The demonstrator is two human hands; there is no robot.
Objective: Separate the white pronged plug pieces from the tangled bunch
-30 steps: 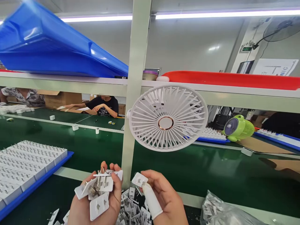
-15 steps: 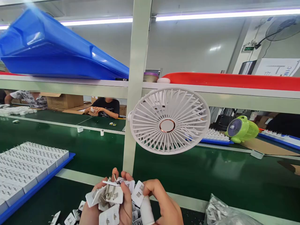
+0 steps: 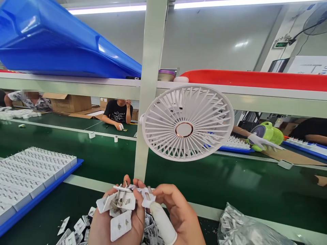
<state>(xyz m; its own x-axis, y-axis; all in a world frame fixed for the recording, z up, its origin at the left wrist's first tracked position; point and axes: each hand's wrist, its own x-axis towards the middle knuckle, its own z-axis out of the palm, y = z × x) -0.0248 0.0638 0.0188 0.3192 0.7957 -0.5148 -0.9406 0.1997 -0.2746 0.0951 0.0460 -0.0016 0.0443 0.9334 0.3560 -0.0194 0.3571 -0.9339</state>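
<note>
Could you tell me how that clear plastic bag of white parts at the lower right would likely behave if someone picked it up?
The plastic bag looks thin and crinkled, so it would probably sag and change shape when lifted. The loose white parts inside would likely shift and bunch at the bottom. Its glossy film may be a bit slippery.

Running off the bottom edge: left hand [image 3: 116, 221] and right hand [image 3: 176, 217], wrists unseen. Covering part of the clutch of white plug plates [image 3: 120, 204] with the fingers, count impossible to tell. Hiding most of the loose pile of plates [image 3: 76, 229] beneath both hands and the lower edge. Cutting off the blue tray of white parts [image 3: 30, 177] at the left edge, the clear bag [image 3: 245, 231] at the bottom. Blocking part of the green fan [image 3: 268, 134] with a co-worker's gloved hand [image 3: 255, 140]. Blurring faces beyond the belt.
</note>
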